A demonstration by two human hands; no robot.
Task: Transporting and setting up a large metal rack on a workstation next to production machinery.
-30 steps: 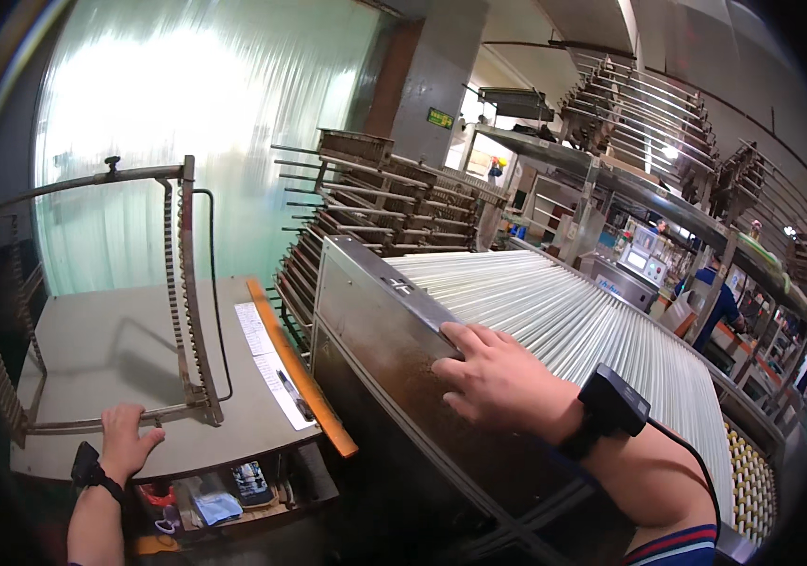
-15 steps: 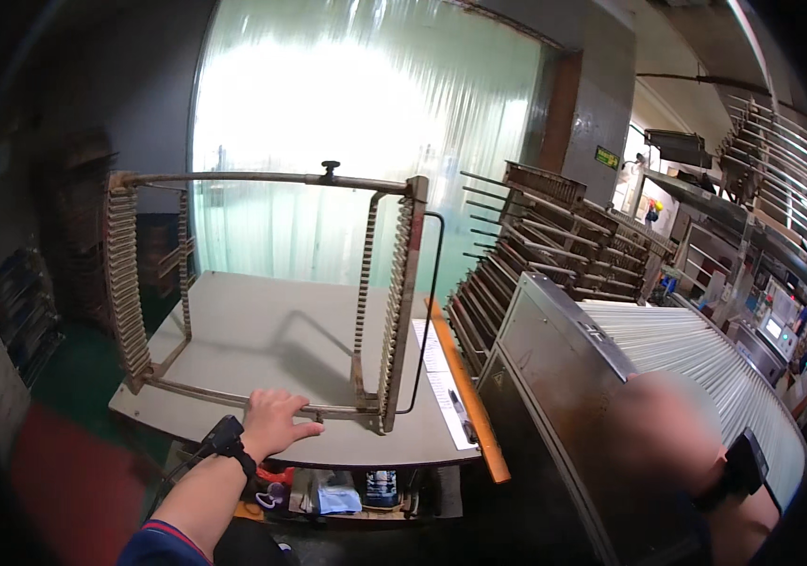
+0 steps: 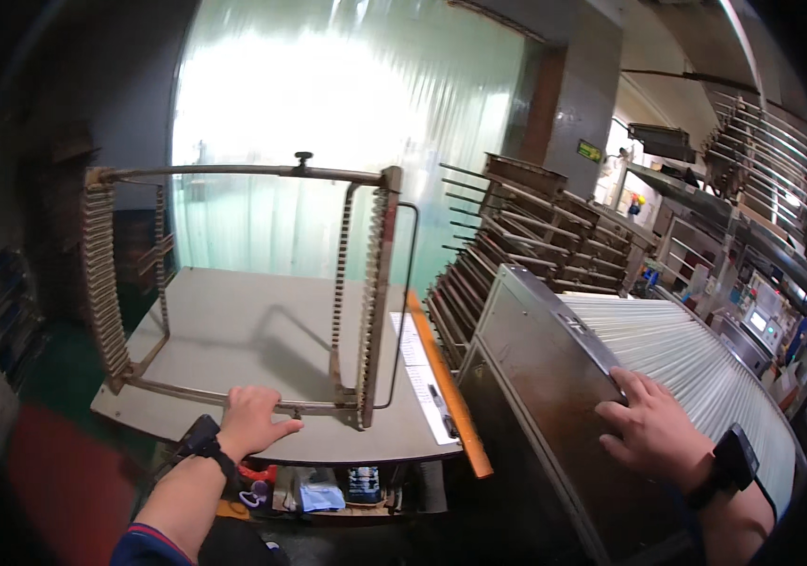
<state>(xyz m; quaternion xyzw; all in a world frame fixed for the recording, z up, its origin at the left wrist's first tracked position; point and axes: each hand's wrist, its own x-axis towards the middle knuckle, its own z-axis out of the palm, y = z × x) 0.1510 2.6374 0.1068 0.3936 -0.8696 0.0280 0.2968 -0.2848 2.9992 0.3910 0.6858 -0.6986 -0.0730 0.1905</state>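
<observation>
The left hand [image 3: 254, 420], at half past seven from the middle of the view, lies over the lower front bar of a metal rack [image 3: 380, 292]. Its thumb stretches away toward three o'clock, apart from the other fingers; whether those curl around the bar is hidden. The right hand [image 3: 648, 424], at four o'clock, has its fingers loosely bent and moderately wide, with a gap between thumb and forefinger and nothing visible in the grip. Its forefinger is at the upper edge of a roller machine [image 3: 535, 368] with a metal side and pale rods across its top; whether it presses there I cannot tell.

The rack stands upright at nine o'clock on a pale surface [image 3: 224, 311], its toothed side posts facing each other and a black knob [image 3: 303, 158] on its top bar. Toward five o'clock, an orange strip [image 3: 446, 387] runs along the surface's edge, just beside a white sheet [image 3: 415, 363] bearing a dark pen [image 3: 439, 401]. Below the surface, at half past six, an open compartment holds a pale blue packet [image 3: 320, 491] and purple handles [image 3: 254, 495]. More racks [image 3: 545, 226] are stacked at two o'clock, and a translucent curtain [image 3: 328, 208] hangs at eleven.
</observation>
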